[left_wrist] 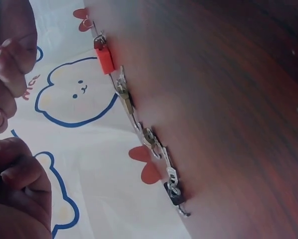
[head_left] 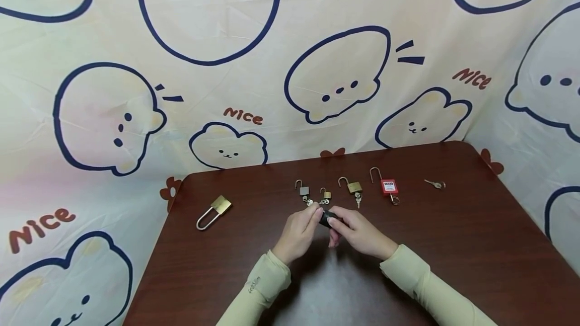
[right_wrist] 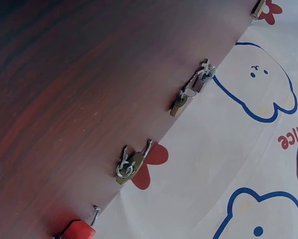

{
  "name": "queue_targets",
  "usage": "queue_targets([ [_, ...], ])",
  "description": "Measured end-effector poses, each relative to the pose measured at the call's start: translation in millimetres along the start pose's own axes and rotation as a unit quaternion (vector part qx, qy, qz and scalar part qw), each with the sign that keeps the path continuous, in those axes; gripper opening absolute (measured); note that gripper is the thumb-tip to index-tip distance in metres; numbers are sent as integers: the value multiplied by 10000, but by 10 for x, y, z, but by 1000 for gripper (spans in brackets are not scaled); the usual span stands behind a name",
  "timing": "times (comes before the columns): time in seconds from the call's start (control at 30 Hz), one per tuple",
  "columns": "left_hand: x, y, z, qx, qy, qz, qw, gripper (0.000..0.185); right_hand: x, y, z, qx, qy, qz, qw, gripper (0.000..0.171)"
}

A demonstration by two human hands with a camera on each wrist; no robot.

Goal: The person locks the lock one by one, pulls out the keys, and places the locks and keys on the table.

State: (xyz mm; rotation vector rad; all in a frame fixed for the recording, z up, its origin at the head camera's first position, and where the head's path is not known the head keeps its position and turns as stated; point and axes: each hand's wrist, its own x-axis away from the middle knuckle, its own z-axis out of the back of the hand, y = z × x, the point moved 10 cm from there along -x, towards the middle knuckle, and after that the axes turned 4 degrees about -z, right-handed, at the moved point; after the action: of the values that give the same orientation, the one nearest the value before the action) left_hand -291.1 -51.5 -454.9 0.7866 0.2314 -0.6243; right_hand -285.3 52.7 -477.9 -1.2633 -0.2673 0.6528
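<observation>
Both hands meet over the middle of the dark wooden table (head_left: 453,245). Between their fingertips is a small black padlock (head_left: 326,218), mostly hidden. My left hand (head_left: 314,217) pinches its left side. My right hand (head_left: 334,224) grips its right side, thumb on top. Just beyond the hands, a row of open padlocks with keys lies on the table: a small grey padlock (head_left: 304,191), a small brass padlock (head_left: 325,195), a larger brass padlock (head_left: 354,186) and a red padlock (head_left: 388,185). In the left wrist view, curled fingers (left_wrist: 17,174) fill the left edge.
A brass long-shackle padlock (head_left: 214,212) lies alone at the left of the table. A loose key (head_left: 436,184) lies at the far right. A cartoon-printed cloth (head_left: 226,64) hangs behind and around the table. The red padlock (left_wrist: 104,58) (right_wrist: 78,230) shows in both wrist views.
</observation>
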Motion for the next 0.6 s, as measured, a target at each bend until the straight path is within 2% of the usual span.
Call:
queue_targets([
  [0.33, -28, -35, 26, 426, 38, 13, 9991, 30, 6, 61, 44, -235, 64, -70, 9997, 15],
  [0.6, -48, -135, 72, 824, 146, 277, 9961, 32, 50, 183, 57, -336, 5, -274, 9991, 25],
])
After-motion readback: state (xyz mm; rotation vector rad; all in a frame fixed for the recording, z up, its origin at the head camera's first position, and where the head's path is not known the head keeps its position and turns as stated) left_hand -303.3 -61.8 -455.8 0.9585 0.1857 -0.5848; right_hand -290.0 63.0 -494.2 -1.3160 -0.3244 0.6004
